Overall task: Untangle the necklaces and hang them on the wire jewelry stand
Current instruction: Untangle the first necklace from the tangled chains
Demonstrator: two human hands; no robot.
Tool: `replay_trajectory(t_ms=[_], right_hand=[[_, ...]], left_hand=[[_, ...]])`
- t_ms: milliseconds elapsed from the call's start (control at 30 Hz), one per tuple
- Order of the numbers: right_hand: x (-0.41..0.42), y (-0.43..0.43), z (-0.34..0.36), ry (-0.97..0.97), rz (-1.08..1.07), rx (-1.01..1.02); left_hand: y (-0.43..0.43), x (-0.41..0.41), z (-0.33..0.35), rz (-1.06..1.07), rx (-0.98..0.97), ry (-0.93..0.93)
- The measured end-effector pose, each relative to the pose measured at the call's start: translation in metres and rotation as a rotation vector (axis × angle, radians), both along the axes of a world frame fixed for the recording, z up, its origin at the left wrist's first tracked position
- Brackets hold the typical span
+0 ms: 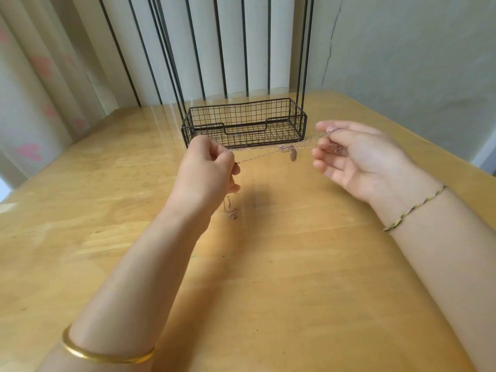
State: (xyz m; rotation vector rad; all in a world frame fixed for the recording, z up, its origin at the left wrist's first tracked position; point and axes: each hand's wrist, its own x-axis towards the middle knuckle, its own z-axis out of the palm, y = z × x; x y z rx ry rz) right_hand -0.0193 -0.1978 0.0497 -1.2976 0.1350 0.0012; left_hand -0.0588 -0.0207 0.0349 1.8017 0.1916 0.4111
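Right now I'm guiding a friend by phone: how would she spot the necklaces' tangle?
Find the black wire basket on the wooden table. In front of it, thin chains stretch from left hand to right hand. The tangle is the only clump on that span, nearer the right, a pendant dangling beneath.

Left hand (212, 167) and right hand (357, 159) pinching tangled necklaces (287, 150), wire jewelry stand (244, 124) behind

Necklaces (264, 153): thin rose-gold chains, pinkish pendant (293, 156). Wire stand (244, 122): black, sq grid mesh. Table (268, 277): light yellow wood w/ grain streaks. Bangle (107, 357): plain gold. Bracelet (414, 210): braided green/yellow/dark cord. Curtain (35, 103): cream w/ pink blotches. Wall (416, 49): pale grey.
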Motion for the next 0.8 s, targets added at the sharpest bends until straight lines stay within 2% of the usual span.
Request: replay_trajectory(t_ms=[100,167,233,367,433,500,600,700,800], right_hand=[[0.001,0.001,-0.001,0.161,0.061,0.34],[0.003,-0.001,-0.003,0.213,0.08,0.367],[0.005,-0.004,-0.006,0.169,0.094,0.165],[0.003,-0.01,-0.011,-0.063,0.125,-0.731],[0.0,-0.011,-0.011,-0.111,0.169,-0.98],[-0.001,-0.011,-0.012,-0.134,0.19,-1.119],[0.001,-0.012,-0.012,-0.135,0.16,-1.209],[0.001,-0.013,-0.01,-0.131,0.203,-1.25],[0.0,-0.012,-0.007,-0.166,0.293,-1.201]], left_hand=[[-0.001,-0.001,0.0,0.001,-0.045,-0.005],[0.0,-0.001,0.001,0.021,-0.079,-0.008],[0.001,-0.002,0.001,0.036,-0.115,-0.018],[0.0,-0.004,0.005,-0.021,-0.174,-0.017],[-0.001,-0.005,0.008,-0.066,-0.196,-0.01],[-0.002,-0.007,0.01,-0.112,-0.22,-0.006],[-0.003,-0.011,0.013,-0.217,-0.291,0.007],[-0.005,-0.014,0.015,-0.314,-0.376,0.052],[-0.007,-0.016,0.018,-0.388,-0.459,0.1]])
